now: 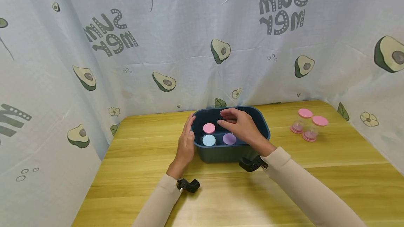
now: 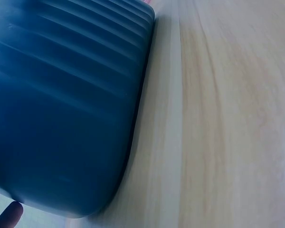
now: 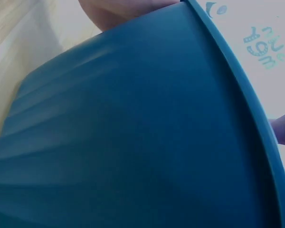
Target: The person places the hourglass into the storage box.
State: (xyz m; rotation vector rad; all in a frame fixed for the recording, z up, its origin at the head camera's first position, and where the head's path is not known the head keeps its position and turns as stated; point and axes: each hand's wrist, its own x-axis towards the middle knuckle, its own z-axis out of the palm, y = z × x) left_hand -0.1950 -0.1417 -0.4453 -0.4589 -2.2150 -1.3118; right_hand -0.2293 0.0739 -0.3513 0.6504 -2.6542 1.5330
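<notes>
A dark blue bin stands on the table with its top open. Inside it, round-ended pieces stand upright: a pink one, a light blue one and a purple one. Against the bin's left end rests my left hand, its fingers straight along the wall. My right hand reaches over the front rim into the bin, fingers loosely bent, a gap showing between thumb and fingertips. No object shows in that gap. Both wrist views are mostly filled by the bin's outer wall.
Two small pink-capped sand timers, a left one and a right one, stand close together on the wooden table, right of the bin. Behind the table hangs a white curtain printed with avocados.
</notes>
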